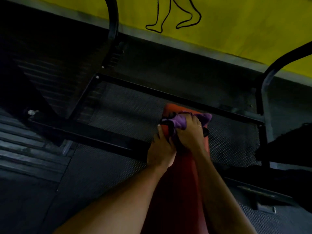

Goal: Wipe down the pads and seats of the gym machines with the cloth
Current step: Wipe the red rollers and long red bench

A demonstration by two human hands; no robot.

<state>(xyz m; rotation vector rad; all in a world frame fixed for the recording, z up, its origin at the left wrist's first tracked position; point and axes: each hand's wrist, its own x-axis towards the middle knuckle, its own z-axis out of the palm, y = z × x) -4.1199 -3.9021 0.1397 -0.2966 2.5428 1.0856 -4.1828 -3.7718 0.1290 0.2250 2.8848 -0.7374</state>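
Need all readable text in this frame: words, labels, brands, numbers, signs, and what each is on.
None readable.
The yellow wall carries only a black line drawing of legs, no letters.
The red pad, purple cloth and black machine frame show no legible label; the picture is dark, so small marks cannot be ruled out.

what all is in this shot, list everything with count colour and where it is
pad: 1, red, runs from bottom centre to mid-frame
cloth: 1, purple, on the pad's far end
machine frame: 1, black metal bars, around and beyond the pad
floor mat: 1, dark, textured, beneath the frame
wall: 1, yellow, along the top
leg drawing: 1, black outline, on the wall
ring: 1, pale, on a right-hand finger
left hand: 1, grips the pad's left edge
right hand: 1, grips the cloth against the pad
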